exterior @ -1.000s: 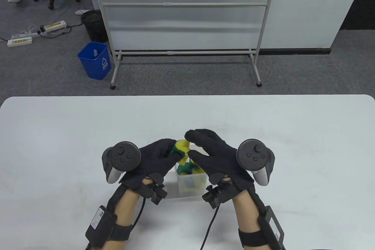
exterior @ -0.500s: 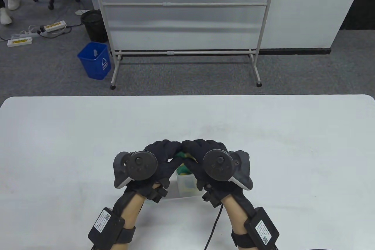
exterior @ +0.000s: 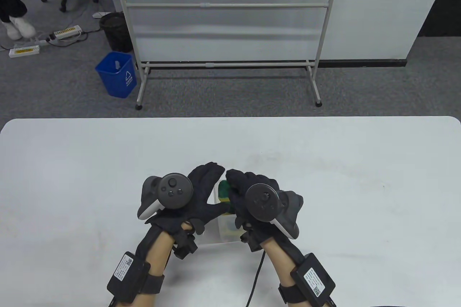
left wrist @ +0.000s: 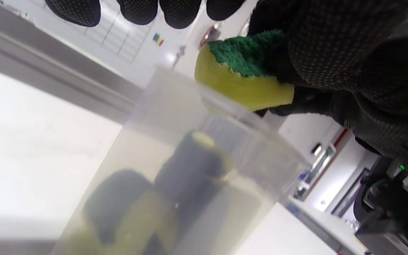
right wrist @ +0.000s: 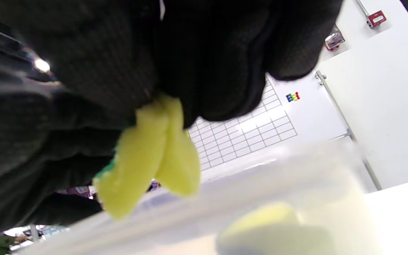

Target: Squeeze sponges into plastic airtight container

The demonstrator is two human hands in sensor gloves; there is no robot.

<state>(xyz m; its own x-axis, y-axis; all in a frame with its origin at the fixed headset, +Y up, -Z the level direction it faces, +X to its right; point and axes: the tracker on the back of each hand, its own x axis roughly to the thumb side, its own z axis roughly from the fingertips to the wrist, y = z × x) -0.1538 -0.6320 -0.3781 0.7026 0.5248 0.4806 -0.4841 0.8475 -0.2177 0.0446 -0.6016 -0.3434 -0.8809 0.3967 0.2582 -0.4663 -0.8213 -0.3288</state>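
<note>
A clear plastic container (exterior: 226, 230) stands on the white table (exterior: 342, 184) between my hands. My right hand (exterior: 238, 188) squeezes a folded yellow and green sponge (exterior: 223, 189) just above its open top. The right wrist view shows the yellow sponge (right wrist: 151, 166) bulging out of the fist over the container's rim (right wrist: 296, 163). My left hand (exterior: 206, 189) lies with its fingers stretched out along the container's left side, holding nothing. In the left wrist view the sponge (left wrist: 241, 79) sits over the container's wall (left wrist: 136, 141), with several sponges (left wrist: 190, 163) packed inside.
A whiteboard stand (exterior: 227, 62) and a blue bin (exterior: 117, 75) are on the floor beyond the table's far edge. Cables run from both wrists off the near edge.
The sponge went from my left hand into my right hand, which closed round it. Both hands drew together over the container, then shifted slightly left. My left hand's fingers opened.
</note>
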